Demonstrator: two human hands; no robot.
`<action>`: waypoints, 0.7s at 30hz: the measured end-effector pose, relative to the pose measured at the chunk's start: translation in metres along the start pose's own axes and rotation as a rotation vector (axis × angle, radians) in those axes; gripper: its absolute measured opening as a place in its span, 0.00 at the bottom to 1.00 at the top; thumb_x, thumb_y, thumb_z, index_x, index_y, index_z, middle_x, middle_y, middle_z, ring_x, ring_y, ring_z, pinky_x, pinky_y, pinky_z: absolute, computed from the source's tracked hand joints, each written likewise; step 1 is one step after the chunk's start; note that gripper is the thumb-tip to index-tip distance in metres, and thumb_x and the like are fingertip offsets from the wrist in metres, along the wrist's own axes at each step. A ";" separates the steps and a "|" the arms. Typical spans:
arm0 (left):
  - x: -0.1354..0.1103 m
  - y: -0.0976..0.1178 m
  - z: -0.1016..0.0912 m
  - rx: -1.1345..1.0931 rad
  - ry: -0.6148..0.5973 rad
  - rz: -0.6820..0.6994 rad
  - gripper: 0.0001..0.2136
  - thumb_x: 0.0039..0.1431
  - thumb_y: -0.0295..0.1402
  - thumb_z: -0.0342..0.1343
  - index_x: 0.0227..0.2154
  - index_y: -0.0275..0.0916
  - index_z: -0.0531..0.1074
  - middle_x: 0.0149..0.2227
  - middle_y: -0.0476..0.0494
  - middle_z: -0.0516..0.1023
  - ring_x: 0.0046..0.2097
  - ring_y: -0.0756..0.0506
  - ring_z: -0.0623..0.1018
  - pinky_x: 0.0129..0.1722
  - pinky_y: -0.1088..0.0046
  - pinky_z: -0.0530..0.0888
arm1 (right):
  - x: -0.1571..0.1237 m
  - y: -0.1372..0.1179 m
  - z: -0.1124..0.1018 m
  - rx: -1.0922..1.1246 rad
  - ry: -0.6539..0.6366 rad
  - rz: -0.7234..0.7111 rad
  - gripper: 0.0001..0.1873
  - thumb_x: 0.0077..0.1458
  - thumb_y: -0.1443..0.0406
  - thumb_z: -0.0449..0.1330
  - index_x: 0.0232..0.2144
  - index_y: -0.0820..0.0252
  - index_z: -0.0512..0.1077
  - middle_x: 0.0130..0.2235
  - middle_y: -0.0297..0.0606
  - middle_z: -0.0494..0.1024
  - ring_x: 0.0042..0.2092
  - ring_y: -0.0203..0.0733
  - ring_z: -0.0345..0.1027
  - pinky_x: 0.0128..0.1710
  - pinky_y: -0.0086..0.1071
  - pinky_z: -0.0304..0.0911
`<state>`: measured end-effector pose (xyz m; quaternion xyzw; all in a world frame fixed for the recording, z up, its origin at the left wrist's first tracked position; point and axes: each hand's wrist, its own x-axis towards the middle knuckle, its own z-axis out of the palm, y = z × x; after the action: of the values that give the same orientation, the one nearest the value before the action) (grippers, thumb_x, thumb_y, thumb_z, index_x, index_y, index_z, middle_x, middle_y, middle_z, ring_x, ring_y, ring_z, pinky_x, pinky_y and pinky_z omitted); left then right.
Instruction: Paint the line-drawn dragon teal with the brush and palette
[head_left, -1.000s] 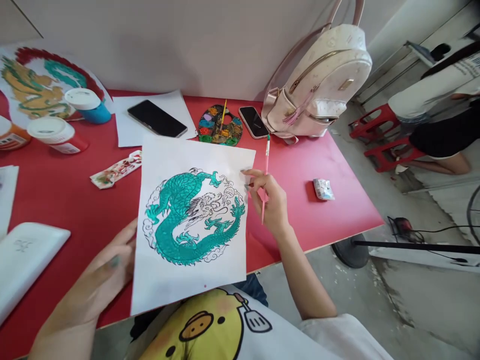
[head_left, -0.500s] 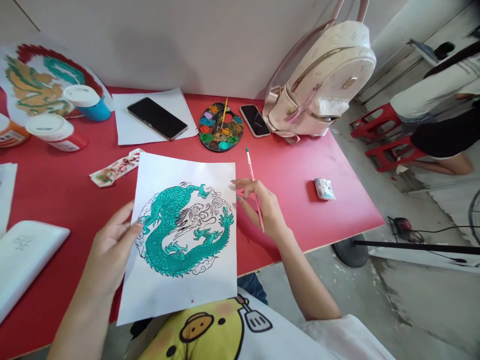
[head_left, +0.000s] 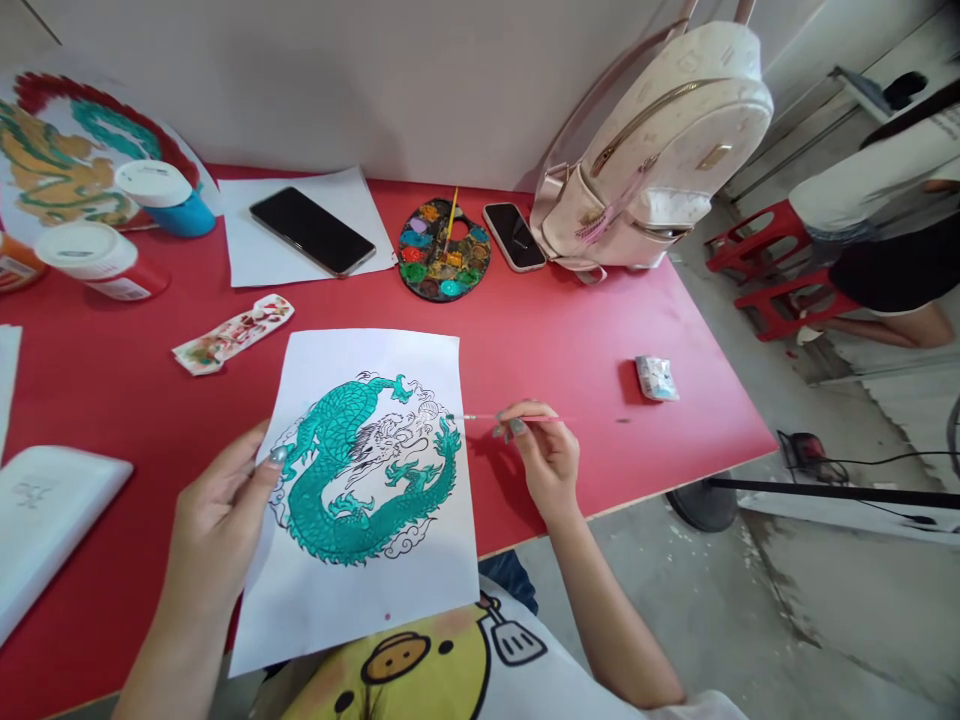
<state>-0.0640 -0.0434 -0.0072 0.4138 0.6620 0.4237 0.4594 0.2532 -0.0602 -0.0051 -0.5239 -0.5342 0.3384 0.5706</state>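
Note:
My left hand [head_left: 229,505] pinches the left edge of a white sheet of paper [head_left: 337,620], thumb on top. Printed on the sheet is a line drawing of a dragon [head_left: 322,515], its body and legs painted teal and its head uncoloured. The sheet tilts up from the table edge towards me. To its right, my right hand [head_left: 551,455] is closed around a thin pink paintbrush [head_left: 487,418]. The brush lies nearly level, its tip over the sheet's right edge by the dragon's tail; whether it touches the paper I cannot tell.
Beyond the sheet are a paint palette [head_left: 427,285] with a yellow brush, two phones [head_left: 311,230] and a stained paper strip [head_left: 236,335]. Paint jars [head_left: 94,255] stand left, near a white container [head_left: 56,520]. A backpack [head_left: 660,150] leans at the wall; a small packet [head_left: 656,379] lies right.
My right hand has turned the brush from upright to nearly level, bringing its tip to the paper's right edge. The sheet, still in my left hand, has moved slightly down.

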 end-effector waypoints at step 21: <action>0.000 -0.014 0.000 0.087 0.157 0.103 0.26 0.50 0.50 0.69 0.49 0.41 0.85 0.52 0.43 0.87 0.46 0.40 0.86 0.44 0.71 0.83 | 0.001 0.000 0.003 -0.130 -0.092 -0.126 0.25 0.77 0.56 0.49 0.31 0.55 0.78 0.30 0.38 0.78 0.33 0.43 0.74 0.37 0.38 0.68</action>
<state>-0.0660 -0.0471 -0.0205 0.4323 0.6916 0.4487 0.3654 0.2508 -0.0589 -0.0050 -0.5092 -0.6125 0.2900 0.5305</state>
